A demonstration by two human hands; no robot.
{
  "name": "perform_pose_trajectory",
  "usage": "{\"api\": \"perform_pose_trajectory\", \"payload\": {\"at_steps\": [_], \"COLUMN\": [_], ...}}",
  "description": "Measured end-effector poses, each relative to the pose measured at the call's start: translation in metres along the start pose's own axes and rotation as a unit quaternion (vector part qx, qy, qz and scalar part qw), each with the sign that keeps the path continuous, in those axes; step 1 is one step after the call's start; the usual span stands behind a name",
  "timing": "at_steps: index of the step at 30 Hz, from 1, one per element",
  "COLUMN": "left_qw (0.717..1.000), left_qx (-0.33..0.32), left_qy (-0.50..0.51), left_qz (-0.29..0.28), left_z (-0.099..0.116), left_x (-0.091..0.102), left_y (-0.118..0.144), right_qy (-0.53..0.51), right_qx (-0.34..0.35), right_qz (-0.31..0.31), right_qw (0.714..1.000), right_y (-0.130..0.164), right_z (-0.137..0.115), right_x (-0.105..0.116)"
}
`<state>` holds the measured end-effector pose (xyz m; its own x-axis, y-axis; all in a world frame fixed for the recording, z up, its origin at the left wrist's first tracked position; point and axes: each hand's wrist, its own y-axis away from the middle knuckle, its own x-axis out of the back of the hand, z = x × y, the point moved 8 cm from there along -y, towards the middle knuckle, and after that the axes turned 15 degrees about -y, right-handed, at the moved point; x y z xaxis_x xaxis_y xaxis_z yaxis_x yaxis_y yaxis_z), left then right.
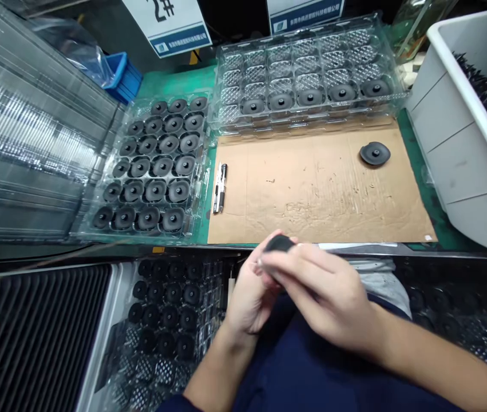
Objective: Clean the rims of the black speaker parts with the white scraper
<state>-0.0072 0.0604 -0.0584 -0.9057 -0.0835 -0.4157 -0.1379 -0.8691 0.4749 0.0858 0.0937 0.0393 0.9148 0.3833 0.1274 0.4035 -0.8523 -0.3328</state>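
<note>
A black plastic disc [279,243], mostly covered by fingers, is held between my two hands just in front of the bench edge. My left hand [247,294] is closed round it from the left and below. From the right, my right hand [331,289] reaches over it with bent fingers pressed together against the disc; its fingertips are blurred. Past my hands, a second round black disc [375,153] with a small raised centre lies on the cardboard sheet [260,223]. Two slim pen-like tools [220,189] lie near the sheet's left edge.
At the left, a clear tray [198,220] holds rows of black discs. Stacked clear trays [221,123] at the back have discs in their front row. A grey-white bin [453,134] with dark parts stands right. Below the bench are more filled trays [220,292]. A blue crate [127,80] sits back left.
</note>
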Motion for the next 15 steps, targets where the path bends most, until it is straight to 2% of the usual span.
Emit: {"api": "perform_pose_trajectory", "payload": {"at_steps": [2, 4, 7, 8, 10, 12, 15], "left_qw": [1.0, 1.0, 1.0, 1.0, 0.999, 0.999, 0.999], "left_qx": [0.001, -0.003, 0.002, 0.006, 0.013, 0.017, 0.024], "left_qy": [0.005, 0.002, 0.003, 0.009, 0.026, 0.036, 0.039], "left_qz": [0.017, 0.011, -0.011, -0.014, -0.015, -0.022, -0.026], "left_z": [0.002, 0.003, 0.001, 0.001, 0.002, 0.003, 0.002], "left_x": [0.004, 0.002, -0.004, -0.004, -0.003, -0.002, -0.006], "left_y": [0.0, -0.001, -0.003, -0.003, -0.002, -0.001, 0.001], "right_qy": [-0.019, 0.007, 0.052, 0.047, 0.016, 0.015, 0.109], "right_qx": [-0.045, -0.059, 0.009, 0.028, 0.033, -0.007, -0.065], "right_qz": [-0.059, -0.048, 0.01, 0.001, -0.058, -0.096, -0.047], "right_qw": [0.997, 0.997, 0.999, 0.999, 0.998, 0.995, 0.991], "right_y": [0.001, -0.004, -0.009, -0.007, 0.002, 0.014, 0.02], "right_z": [0.004, 0.006, -0.001, -0.003, -0.004, -0.001, 0.002], "right_x": [-0.007, -0.004, 0.004, 0.003, -0.001, 0.003, 0.022]}}
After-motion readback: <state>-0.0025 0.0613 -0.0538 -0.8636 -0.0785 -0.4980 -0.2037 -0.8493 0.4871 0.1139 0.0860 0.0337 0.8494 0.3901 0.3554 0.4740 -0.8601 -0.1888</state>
